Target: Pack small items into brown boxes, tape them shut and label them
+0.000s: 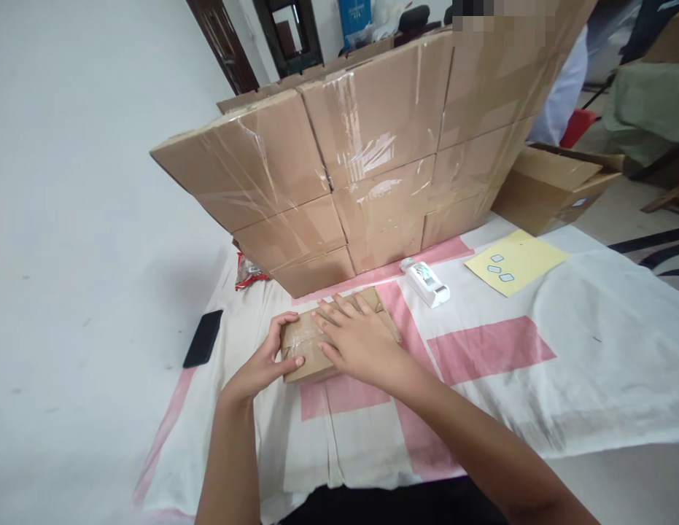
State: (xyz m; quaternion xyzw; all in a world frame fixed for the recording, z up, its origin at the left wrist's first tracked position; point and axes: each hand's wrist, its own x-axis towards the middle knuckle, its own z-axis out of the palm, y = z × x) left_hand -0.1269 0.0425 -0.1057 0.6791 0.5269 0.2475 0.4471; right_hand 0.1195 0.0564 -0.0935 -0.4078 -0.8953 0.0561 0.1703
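A small brown cardboard box (305, 335) with clear tape on it lies on the cloth in front of me. My left hand (264, 363) grips its left end, the thumb on the near side and the fingers round the far edge. Across the top of the box my right hand (362, 341) lies flat with its fingers spread, hiding much of the lid. A white device shaped like a tape dispenser or label roller (427, 282) rests beyond the box to the right.
Behind the box stands a tall panel of taped cardboard (383, 189). A yellow sheet with several stickers (519, 259) and an open carton (552, 193) are on the right. A black phone (203, 339) and a red packet (248, 273) lie left, near the wall.
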